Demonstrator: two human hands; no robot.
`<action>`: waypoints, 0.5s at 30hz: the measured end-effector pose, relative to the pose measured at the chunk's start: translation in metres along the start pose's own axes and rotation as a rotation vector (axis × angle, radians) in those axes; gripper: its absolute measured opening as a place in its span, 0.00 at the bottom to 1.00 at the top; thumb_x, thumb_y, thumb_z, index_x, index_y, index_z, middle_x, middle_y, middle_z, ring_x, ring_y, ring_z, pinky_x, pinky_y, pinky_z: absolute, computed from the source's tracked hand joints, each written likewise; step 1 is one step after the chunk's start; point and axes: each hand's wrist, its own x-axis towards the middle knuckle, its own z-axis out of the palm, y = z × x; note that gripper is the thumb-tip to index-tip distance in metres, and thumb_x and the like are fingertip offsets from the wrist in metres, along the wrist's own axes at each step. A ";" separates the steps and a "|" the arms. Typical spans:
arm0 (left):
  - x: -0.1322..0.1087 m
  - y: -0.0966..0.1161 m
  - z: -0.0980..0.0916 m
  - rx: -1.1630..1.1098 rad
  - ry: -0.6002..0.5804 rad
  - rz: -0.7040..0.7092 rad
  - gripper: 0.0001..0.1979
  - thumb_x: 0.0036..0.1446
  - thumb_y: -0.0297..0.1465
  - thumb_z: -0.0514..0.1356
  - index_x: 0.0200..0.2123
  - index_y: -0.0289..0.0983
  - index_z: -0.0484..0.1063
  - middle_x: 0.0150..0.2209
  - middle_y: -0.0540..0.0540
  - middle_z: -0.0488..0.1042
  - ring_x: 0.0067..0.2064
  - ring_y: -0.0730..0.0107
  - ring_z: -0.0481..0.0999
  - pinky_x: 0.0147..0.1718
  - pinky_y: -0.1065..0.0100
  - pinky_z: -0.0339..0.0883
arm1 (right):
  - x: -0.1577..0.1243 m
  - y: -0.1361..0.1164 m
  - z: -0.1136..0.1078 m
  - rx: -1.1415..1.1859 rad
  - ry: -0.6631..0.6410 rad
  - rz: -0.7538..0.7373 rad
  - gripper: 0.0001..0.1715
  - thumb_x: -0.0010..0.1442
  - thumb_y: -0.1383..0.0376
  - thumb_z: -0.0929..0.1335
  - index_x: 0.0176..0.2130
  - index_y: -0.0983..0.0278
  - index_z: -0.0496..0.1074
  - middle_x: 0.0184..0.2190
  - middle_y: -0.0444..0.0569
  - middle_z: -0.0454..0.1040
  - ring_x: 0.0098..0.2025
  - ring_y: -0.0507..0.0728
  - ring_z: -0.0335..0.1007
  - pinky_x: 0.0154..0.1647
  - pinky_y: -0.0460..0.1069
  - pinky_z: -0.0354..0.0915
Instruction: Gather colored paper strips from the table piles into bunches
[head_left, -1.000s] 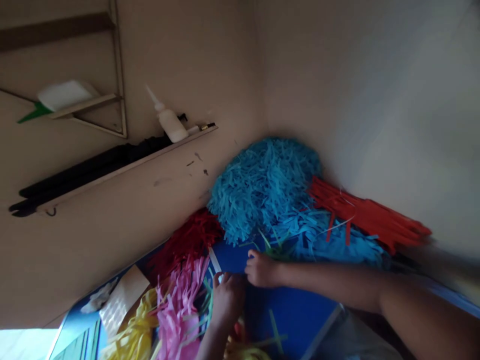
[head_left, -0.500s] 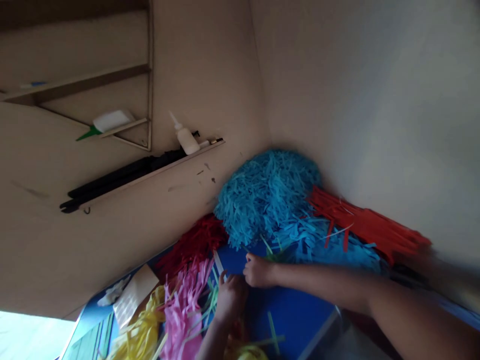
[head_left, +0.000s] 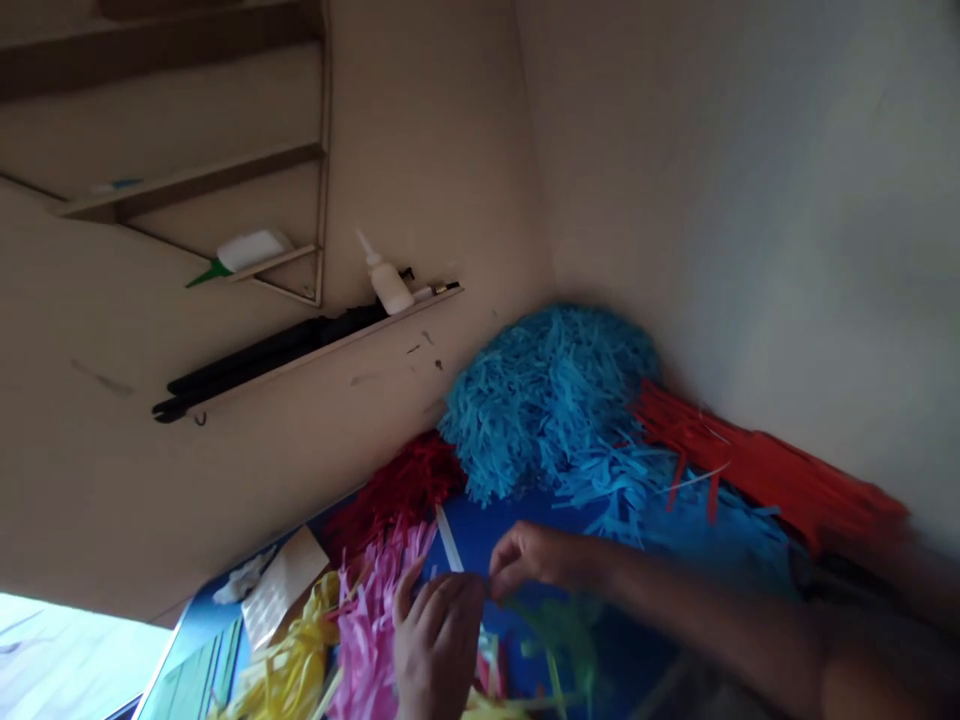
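My right hand [head_left: 534, 560] reaches in from the right, raised a little above the blue sheet [head_left: 480, 530]. It is closed in a pinch on a bunch of green paper strips [head_left: 566, 630], which hang blurred beneath it. My left hand [head_left: 437, 640] comes up from the bottom edge with its fingers pressed together. Their tips meet the right hand's pinch, and what they hold is hidden. A white strip [head_left: 449, 540] lies just above the left fingers. Pink fringe [head_left: 371, 610] lies to the left of that hand.
A big light-blue shredded-paper heap [head_left: 551, 395] fills the corner, with dark red fringe [head_left: 394, 490] to its left and red strips [head_left: 772, 470] along the right wall. Yellow fringe [head_left: 289, 660] and a white card [head_left: 281, 585] lie left. A glue bottle [head_left: 384, 278] stands on a wall ledge.
My right hand has lifted off the blue sheet with green strips now hanging from it. My left hand has risen to meet it. The view has shifted slightly.
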 end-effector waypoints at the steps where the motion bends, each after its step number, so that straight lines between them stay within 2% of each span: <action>1: -0.003 0.005 -0.001 -0.009 0.002 -0.054 0.08 0.61 0.27 0.59 0.39 0.45 0.76 0.35 0.51 0.82 0.37 0.68 0.80 0.58 0.55 0.61 | -0.004 0.000 0.006 0.059 0.047 0.002 0.17 0.41 0.56 0.78 0.27 0.66 0.78 0.23 0.42 0.74 0.26 0.49 0.65 0.31 0.45 0.61; 6: -0.036 0.030 0.011 -0.147 0.033 -0.411 0.07 0.62 0.30 0.58 0.39 0.44 0.77 0.35 0.47 0.79 0.39 0.65 0.79 0.44 0.61 0.74 | -0.021 0.014 0.032 0.230 0.226 -0.064 0.21 0.41 0.55 0.80 0.25 0.67 0.74 0.19 0.40 0.69 0.21 0.48 0.63 0.26 0.45 0.58; 10: -0.040 0.047 0.017 -0.320 0.052 -0.461 0.08 0.61 0.30 0.58 0.40 0.42 0.77 0.35 0.46 0.80 0.37 0.66 0.80 0.34 0.69 0.75 | -0.028 0.024 0.044 0.353 0.311 -0.130 0.23 0.41 0.54 0.80 0.31 0.65 0.74 0.22 0.39 0.69 0.20 0.47 0.63 0.23 0.44 0.58; 12: -0.036 0.056 0.019 -0.409 0.079 -0.508 0.09 0.62 0.32 0.59 0.42 0.43 0.78 0.37 0.46 0.80 0.37 0.67 0.80 0.35 0.69 0.75 | -0.031 0.027 0.051 0.356 0.322 -0.171 0.21 0.43 0.54 0.79 0.30 0.65 0.75 0.22 0.39 0.68 0.21 0.46 0.62 0.24 0.43 0.57; 15: -0.032 0.065 0.017 -0.525 0.169 -0.654 0.07 0.60 0.36 0.61 0.37 0.45 0.80 0.35 0.48 0.80 0.37 0.67 0.79 0.40 0.67 0.74 | -0.032 0.031 0.052 0.288 0.324 -0.225 0.18 0.47 0.55 0.78 0.28 0.65 0.75 0.23 0.41 0.70 0.24 0.48 0.64 0.26 0.43 0.59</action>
